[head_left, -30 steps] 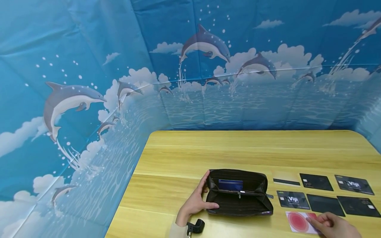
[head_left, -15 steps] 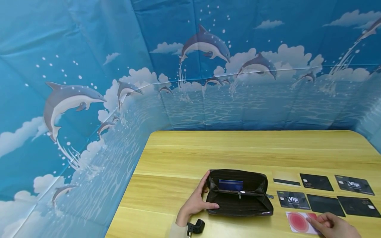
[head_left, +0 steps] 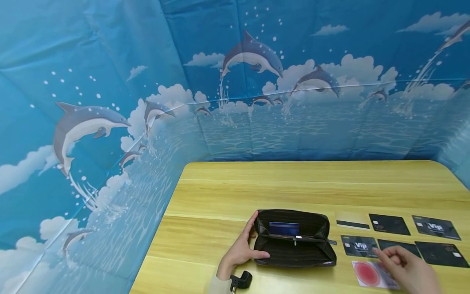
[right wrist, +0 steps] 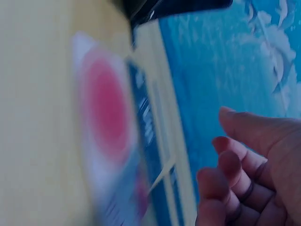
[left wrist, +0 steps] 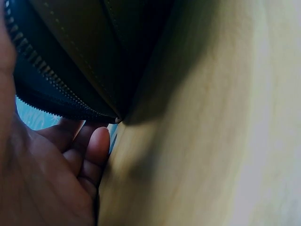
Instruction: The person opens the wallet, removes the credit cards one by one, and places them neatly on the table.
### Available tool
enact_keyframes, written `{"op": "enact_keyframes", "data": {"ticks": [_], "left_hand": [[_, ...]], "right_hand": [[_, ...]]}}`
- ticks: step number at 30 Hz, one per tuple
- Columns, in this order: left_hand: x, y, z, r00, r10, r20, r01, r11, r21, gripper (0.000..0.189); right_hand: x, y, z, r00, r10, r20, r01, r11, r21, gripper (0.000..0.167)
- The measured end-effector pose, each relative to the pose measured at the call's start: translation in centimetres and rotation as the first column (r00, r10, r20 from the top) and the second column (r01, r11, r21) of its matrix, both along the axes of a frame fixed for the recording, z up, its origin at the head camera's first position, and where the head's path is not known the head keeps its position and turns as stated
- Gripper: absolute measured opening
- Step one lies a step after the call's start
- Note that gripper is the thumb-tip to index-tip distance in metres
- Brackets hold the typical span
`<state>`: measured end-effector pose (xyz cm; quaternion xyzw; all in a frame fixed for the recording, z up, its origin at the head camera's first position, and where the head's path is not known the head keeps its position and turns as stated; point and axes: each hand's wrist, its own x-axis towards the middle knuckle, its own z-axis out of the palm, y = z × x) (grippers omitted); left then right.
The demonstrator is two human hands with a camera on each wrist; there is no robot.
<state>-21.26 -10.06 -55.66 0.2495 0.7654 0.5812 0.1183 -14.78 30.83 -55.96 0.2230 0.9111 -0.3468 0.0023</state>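
A black zip-around wallet (head_left: pixel 295 239) lies spread apart on the table, with a blue card (head_left: pixel 284 228) in an inner slot. My left hand (head_left: pixel 240 247) grips the wallet's left end, thumb on the inner front half and fingers round the side. In the left wrist view, the wallet's zipper teeth pass close by the fingers (left wrist: pixel 97 146). My right hand (head_left: pixel 405 265) hovers over the front cards with nothing in its loosely curled fingers. Partly behind it lies a pink-and-white card (head_left: pixel 367 273) with a round red print. The right wrist view has this card blurred, apart from the fingertips.
Right of the wallet lie a pale card with a dark stripe (head_left: pixel 352 224), a black VIP card (head_left: pixel 389 224), grey Vip cards (head_left: pixel 436 227) and other black cards (head_left: pixel 442 254). A dolphin-print curtain (head_left: pixel 257 122) borders the wooden table (head_left: pixel 293 183).
My right hand has let go of the pink-and-white card and lifted slightly up and left, uncovering more of it. The left hand and wallet have stayed put.
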Motion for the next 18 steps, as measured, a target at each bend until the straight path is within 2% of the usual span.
{"op": "enact_keyframes", "data": {"ticks": [3, 5, 7, 11, 14, 18], "left_hand": [[0.0, 0.1, 0.0, 1.000, 0.002, 0.000, -0.002, 1.000, -0.010, 0.109], [-0.1, 0.0, -0.1, 1.000, 0.007, -0.002, -0.007, 1.000, -0.011, 0.109], [-0.2, 0.0, -0.3, 1.000, 0.009, -0.007, -0.009, 1.000, -0.008, 0.110], [-0.8, 0.0, -1.9, 1.000, 0.021, -0.019, -0.021, 1.000, -0.009, 0.112], [-1.1, -0.1, -3.1, 0.999, 0.033, -0.023, -0.033, 0.999, -0.021, 0.115], [-1.2, -0.1, -3.4, 1.000, 0.017, -0.022, -0.018, 1.000, -0.018, 0.114]], "right_hand": [[-0.7, -1.6, 2.1, 0.985, 0.106, -0.137, -0.102, 0.994, 0.033, 0.049], [-1.3, -2.8, 3.4, 0.956, 0.182, -0.230, -0.175, 0.983, 0.054, 0.042], [-2.0, -4.0, 4.5, 0.916, 0.251, -0.313, -0.238, 0.968, 0.081, 0.034], [-3.3, -6.0, 6.6, 0.856, 0.338, -0.391, -0.345, 0.937, 0.055, 0.024], [-4.1, -7.4, 7.6, 0.815, 0.399, -0.420, -0.427, 0.904, 0.030, 0.019], [-4.8, -9.4, 8.2, 0.760, 0.470, -0.449, -0.515, 0.857, 0.024, 0.013]]}}
